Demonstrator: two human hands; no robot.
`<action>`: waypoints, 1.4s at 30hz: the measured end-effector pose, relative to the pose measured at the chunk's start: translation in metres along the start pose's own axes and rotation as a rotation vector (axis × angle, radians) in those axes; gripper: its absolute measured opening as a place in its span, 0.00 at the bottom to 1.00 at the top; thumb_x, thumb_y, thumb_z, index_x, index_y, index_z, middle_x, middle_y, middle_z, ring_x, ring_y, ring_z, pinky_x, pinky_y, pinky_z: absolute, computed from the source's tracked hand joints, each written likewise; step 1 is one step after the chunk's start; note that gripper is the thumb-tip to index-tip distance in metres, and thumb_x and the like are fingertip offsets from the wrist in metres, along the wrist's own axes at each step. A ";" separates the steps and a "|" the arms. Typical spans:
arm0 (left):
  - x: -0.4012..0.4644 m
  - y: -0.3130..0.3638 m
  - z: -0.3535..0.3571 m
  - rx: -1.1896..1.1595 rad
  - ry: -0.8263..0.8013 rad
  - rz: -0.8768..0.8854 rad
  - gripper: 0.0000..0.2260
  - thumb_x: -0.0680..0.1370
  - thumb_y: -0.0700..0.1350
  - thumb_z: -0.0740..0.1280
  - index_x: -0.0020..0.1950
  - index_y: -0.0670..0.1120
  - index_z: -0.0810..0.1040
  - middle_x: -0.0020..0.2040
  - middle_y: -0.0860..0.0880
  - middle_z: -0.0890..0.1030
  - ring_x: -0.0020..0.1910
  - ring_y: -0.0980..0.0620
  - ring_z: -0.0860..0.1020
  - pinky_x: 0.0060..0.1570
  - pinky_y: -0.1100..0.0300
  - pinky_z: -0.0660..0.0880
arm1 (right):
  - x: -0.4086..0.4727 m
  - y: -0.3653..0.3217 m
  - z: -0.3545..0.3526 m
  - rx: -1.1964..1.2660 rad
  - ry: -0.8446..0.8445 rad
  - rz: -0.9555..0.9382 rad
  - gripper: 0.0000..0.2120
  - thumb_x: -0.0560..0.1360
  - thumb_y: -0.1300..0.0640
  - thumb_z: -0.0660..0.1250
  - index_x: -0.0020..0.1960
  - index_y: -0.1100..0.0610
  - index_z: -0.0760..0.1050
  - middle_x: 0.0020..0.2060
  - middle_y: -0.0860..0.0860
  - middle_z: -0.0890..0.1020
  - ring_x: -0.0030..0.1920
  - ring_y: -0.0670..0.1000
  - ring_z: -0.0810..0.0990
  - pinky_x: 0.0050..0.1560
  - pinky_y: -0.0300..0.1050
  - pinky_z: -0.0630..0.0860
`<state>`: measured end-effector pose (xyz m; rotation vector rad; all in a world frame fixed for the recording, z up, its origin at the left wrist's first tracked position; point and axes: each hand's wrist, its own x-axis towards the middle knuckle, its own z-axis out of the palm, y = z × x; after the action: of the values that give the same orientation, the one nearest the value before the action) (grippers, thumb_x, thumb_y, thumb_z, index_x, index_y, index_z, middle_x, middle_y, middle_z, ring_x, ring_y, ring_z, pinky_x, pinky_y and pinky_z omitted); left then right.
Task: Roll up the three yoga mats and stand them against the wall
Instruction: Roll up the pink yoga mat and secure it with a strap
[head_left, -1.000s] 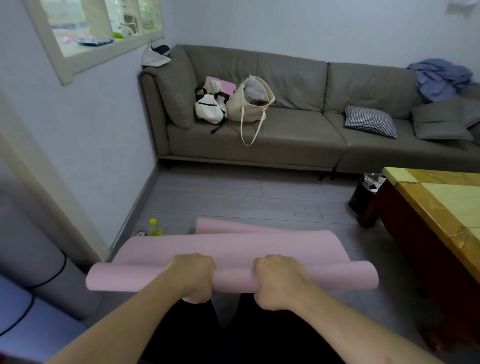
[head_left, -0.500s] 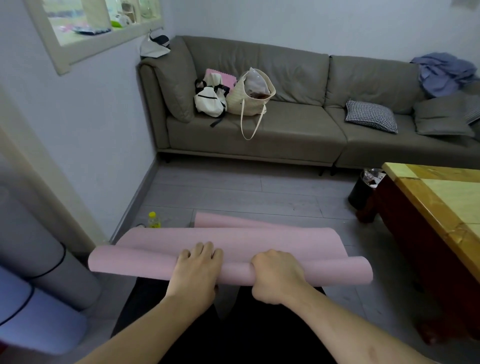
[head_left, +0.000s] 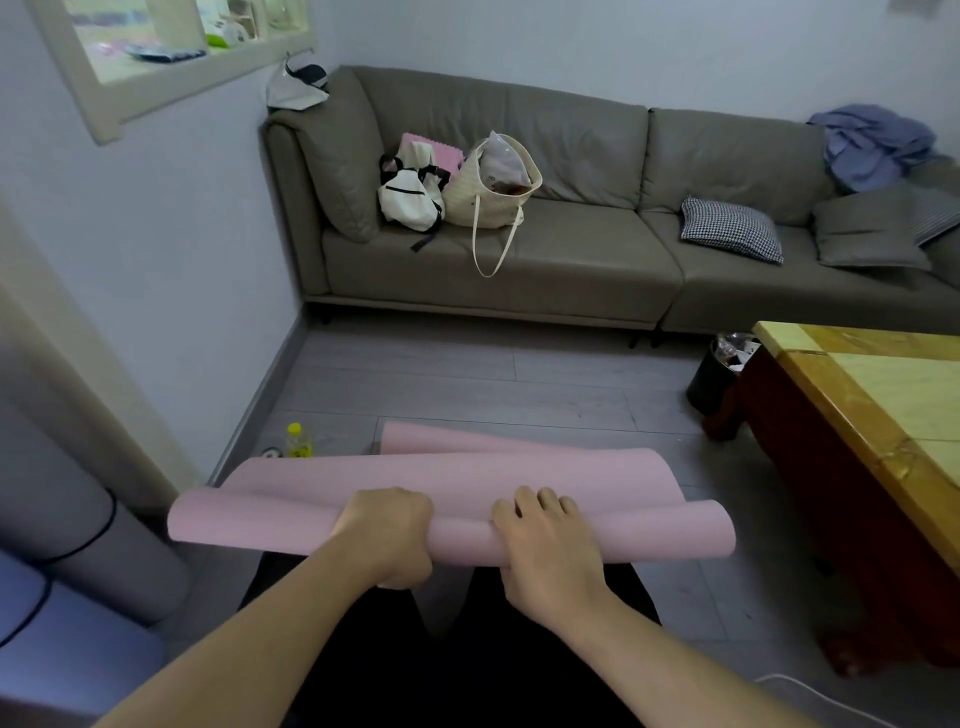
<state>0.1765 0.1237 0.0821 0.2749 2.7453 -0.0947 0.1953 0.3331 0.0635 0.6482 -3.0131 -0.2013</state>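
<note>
At about eight o'clock two rolled mats, a grey one (head_left: 93, 561) bound by a dark band and a lavender one (head_left: 62, 649) nearer the camera, lay on their sides by the wall (head_left: 171, 260), not yet stood up by the look of it. A yellow-capped bottle (head_left: 297, 441) stood on the floor (head_left: 467, 384) near the baseboard at about ten o'clock from the hands. The pink yoga mat (head_left: 467, 478) was partly rolled, its long axis running from nine o'clock to three o'clock straight across the person's front, the rolled tube nearest the body and the loose sheet trailing away toward twelve o'clock, where its far end curled up off the floor. The left hand (head_left: 389, 535) was clenched around the roll, fingers wrapped over and under it. The right hand (head_left: 545, 545) lay on top of the roll just to the right, fingers fairly straight and pressing, thumb tucked beneath; both were near the tube's middle and about equally close, so the coming turn seemed to depend on pushing evenly toward twelve o'clock to keep the ends flush. On the sofa (head_left: 571, 260) at twelve o'clock a woven tote (head_left: 488, 202) held a clear plastic bag of something dark, beside a white backpack (head_left: 408, 200). At two o'clock a black bin (head_left: 714, 379) holding crumpled rubbish stood against the corner of the wooden bench (head_left: 857, 389).
</note>
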 end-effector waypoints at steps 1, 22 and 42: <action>-0.001 0.003 0.002 0.010 0.020 -0.020 0.17 0.71 0.49 0.67 0.60 0.51 0.76 0.59 0.48 0.81 0.58 0.44 0.80 0.57 0.52 0.78 | 0.003 0.000 -0.004 0.005 -0.031 0.012 0.19 0.59 0.56 0.76 0.49 0.52 0.77 0.44 0.53 0.79 0.44 0.60 0.78 0.43 0.54 0.74; 0.002 0.012 0.012 0.096 0.245 -0.071 0.25 0.68 0.49 0.72 0.63 0.49 0.71 0.59 0.44 0.75 0.59 0.41 0.74 0.58 0.47 0.71 | 0.029 0.002 -0.015 -0.023 -0.155 0.015 0.18 0.65 0.55 0.72 0.56 0.53 0.78 0.50 0.55 0.83 0.53 0.61 0.80 0.54 0.52 0.73; 0.003 -0.003 0.033 0.121 0.426 0.075 0.28 0.55 0.43 0.81 0.51 0.45 0.74 0.45 0.43 0.75 0.42 0.40 0.74 0.39 0.46 0.74 | 0.036 0.003 -0.010 0.030 -0.097 -0.012 0.19 0.69 0.58 0.70 0.59 0.53 0.72 0.51 0.53 0.83 0.50 0.60 0.82 0.47 0.51 0.70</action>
<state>0.1853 0.1175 0.0512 0.4796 3.1511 -0.2034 0.1622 0.3203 0.0745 0.6791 -3.1112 -0.1932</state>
